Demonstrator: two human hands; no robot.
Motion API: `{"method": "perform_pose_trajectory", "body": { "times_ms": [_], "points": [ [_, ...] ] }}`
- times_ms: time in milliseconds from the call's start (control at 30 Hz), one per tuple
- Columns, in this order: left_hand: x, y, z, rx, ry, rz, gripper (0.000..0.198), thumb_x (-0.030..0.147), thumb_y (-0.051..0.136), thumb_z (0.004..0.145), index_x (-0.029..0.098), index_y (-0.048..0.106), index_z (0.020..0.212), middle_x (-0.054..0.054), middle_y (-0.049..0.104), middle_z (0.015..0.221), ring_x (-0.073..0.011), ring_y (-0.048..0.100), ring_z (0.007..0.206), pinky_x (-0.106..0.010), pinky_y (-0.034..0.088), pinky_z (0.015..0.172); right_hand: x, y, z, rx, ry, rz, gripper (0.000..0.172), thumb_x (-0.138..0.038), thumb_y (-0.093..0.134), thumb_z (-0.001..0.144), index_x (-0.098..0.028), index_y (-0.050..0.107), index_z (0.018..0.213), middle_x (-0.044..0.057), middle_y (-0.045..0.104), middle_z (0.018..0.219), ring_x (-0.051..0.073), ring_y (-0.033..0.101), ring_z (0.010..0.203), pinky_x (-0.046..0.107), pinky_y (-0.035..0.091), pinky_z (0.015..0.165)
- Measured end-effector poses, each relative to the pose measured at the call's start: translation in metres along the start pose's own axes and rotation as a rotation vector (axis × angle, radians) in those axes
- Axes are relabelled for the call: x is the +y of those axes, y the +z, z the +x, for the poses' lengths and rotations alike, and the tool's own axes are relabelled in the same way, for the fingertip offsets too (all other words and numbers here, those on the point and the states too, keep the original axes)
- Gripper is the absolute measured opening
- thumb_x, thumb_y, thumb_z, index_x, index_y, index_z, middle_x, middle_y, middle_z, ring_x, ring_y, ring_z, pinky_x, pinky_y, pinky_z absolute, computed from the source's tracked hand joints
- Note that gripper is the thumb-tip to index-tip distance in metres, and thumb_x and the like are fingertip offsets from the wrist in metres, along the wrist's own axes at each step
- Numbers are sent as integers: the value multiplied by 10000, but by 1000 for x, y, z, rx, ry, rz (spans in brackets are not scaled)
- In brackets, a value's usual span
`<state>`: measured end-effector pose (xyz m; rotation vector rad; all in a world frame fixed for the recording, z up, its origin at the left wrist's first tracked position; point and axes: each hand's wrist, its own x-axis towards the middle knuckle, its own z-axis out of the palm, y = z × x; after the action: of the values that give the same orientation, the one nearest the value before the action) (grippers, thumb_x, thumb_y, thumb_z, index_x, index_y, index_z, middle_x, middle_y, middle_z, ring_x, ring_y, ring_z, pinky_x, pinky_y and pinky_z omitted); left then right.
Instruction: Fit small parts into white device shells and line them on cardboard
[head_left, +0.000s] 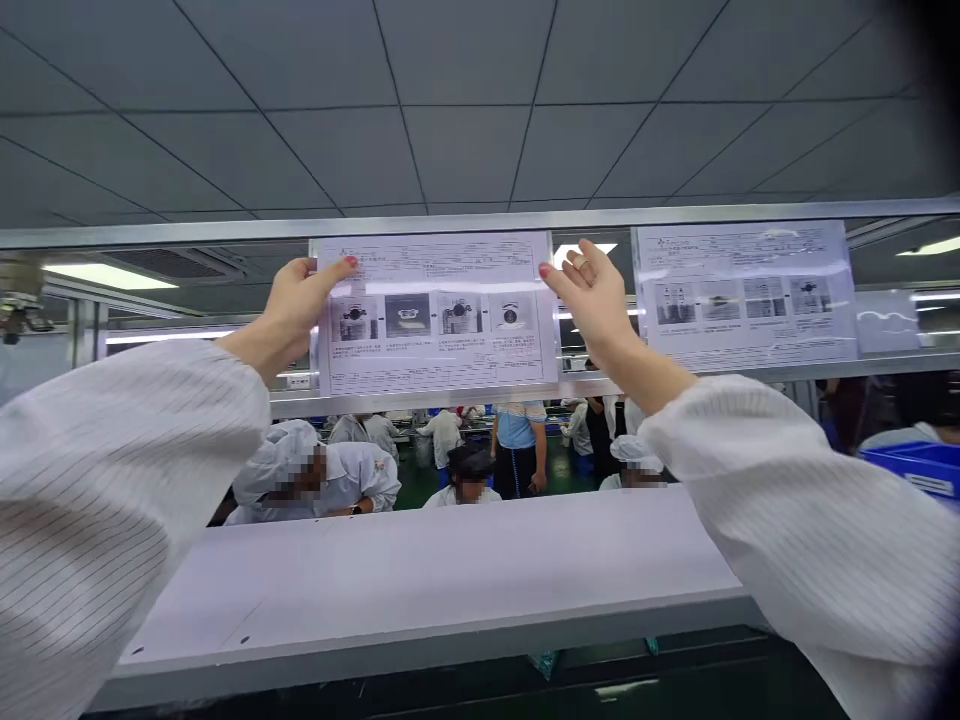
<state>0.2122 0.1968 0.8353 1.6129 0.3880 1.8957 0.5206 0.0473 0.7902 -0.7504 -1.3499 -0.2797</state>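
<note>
White striped cloth covers the left arm [112,480], whose hand, the left hand [289,305], pinches the upper left corner of a printed sheet [439,350], thumb over the front, fingers bent behind the edge. That sheet is at the middle, between the rails of a metal frame [439,217] and above a white shelf [450,580]. The step in hand looks like handling the sheet by its sides; the next move probably calls for even pressure at both edges. The right hand [596,300] has its thumb at the upper right edge, other fingers lifted; I cannot tell whether its grip is clamped. Further right hangs a second sheet [750,340]. At far right is a blue bin [911,465], its contents unclear.
</note>
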Motion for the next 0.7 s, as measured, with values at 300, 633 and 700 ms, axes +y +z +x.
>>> {"method": "perform_pose_trajectory", "body": {
  "times_ms": [300, 633, 700],
  "points": [
    [1, 41, -26, -209, 47, -72, 340, 114, 844, 757, 148, 605, 997, -109, 733, 1096, -244, 695, 984, -431, 561, 924, -13, -68, -91, 113, -587, -721, 509, -242, 543, 955, -384, 476, 1439, 18, 475, 1552, 287, 388, 1469, 552, 306, 1228],
    [1, 76, -34, -285, 132, 112, 294, 213, 757, 895, 193, 563, 1115, -72, 673, 1251, -196, 646, 1107, -413, 551, 954, -27, -61, -90, 9, -666, -898, 573, -195, 544, 957, -222, 428, 1517, 117, 427, 1586, 344, 369, 1476, 566, 327, 1213],
    [2, 73, -40, -503, 106, 232, 231, 295, 649, 975, 182, 586, 1166, -90, 675, 1246, -245, 677, 1090, -401, 589, 814, -37, -43, -117, -49, -704, -783, 663, -181, 593, 941, -340, 389, 1551, 33, 434, 1592, 356, 378, 1472, 547, 323, 1224]
  ]
}}
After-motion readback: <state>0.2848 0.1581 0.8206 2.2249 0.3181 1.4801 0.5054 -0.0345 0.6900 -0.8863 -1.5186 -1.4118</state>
